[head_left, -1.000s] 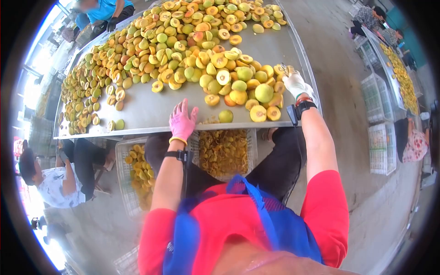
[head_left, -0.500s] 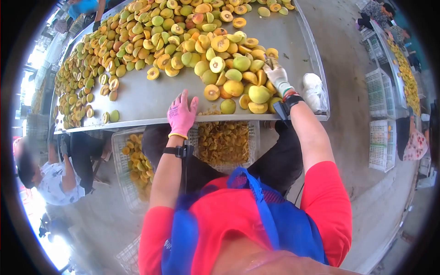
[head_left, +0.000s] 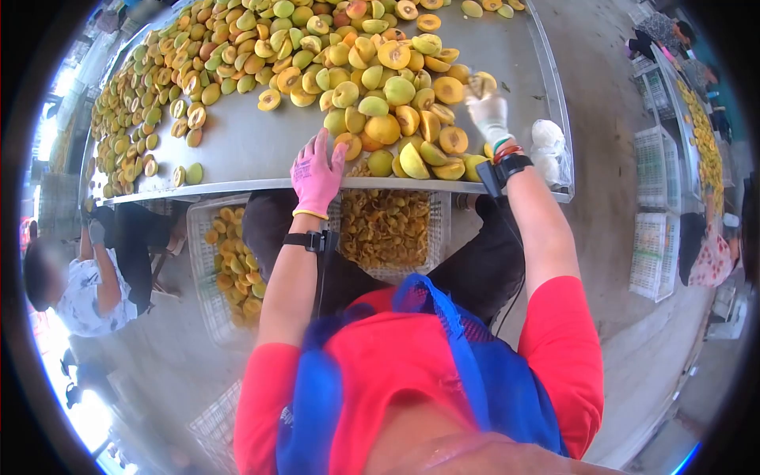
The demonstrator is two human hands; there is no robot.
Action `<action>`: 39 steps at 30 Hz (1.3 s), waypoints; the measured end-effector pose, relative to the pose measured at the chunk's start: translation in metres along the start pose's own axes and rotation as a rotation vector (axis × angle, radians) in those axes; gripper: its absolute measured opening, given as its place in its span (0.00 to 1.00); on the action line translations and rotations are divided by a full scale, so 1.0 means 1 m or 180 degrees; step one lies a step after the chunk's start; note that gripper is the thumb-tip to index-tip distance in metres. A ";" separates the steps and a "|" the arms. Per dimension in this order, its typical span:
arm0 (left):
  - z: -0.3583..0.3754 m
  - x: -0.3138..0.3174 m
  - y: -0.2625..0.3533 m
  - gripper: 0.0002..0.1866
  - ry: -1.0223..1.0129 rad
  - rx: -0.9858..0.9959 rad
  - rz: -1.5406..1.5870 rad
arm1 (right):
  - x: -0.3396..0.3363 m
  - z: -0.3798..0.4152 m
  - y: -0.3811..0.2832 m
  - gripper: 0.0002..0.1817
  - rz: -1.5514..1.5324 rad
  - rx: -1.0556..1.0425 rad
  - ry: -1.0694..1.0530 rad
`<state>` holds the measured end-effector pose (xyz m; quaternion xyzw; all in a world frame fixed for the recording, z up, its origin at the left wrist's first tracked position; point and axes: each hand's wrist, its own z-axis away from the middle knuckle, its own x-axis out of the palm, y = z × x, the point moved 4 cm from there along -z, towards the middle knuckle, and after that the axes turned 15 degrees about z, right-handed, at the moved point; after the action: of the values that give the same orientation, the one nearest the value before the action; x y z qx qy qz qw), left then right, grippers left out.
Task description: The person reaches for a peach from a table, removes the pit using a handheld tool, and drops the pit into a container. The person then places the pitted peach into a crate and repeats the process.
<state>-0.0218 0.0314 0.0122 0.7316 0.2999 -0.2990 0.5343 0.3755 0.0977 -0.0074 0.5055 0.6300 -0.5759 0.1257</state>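
My left hand [head_left: 315,174], in a pink glove, lies flat on the front edge of the grey metal table [head_left: 237,150]. Its fingers are spread and the fingertips touch a halved yellow fruit [head_left: 347,145]. My right hand [head_left: 488,112], in a white glove, is raised at the right side of the fruit pile [head_left: 372,87]. It is closed around a halved fruit [head_left: 481,82]. Whole green-yellow fruits and cut halves lie heaped between both hands.
Below the table edge stands a crate of cut pieces [head_left: 388,229], and another crate of halves [head_left: 229,269] is to its left. A white bundle [head_left: 546,146] lies at the table's right corner. A seated person [head_left: 79,285] is on the left. White crates [head_left: 653,166] stand to the right.
My right hand has moved over the pile's right edge and now holds a fruit half up. My left hand stayed at the table edge, now with its fingertips on a fruit half.
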 end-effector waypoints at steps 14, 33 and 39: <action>-0.004 -0.001 0.002 0.26 -0.0235 -0.0223 0.0126 | -0.009 -0.039 0.012 0.24 0.0398 0.0872 -0.2367; -0.002 -0.004 0.003 0.25 -0.0107 -0.0180 0.0240 | 0.034 -0.030 -0.031 0.30 0.1412 -0.0638 -0.1350; 0.000 -0.006 0.006 0.23 -0.0110 -0.0218 0.0173 | 0.035 -0.016 -0.003 0.32 0.0053 0.0491 -0.1693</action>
<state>-0.0210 0.0291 0.0206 0.7154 0.2807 -0.2866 0.5721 0.3637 0.1294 -0.0266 0.3498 0.5250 -0.7336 0.2526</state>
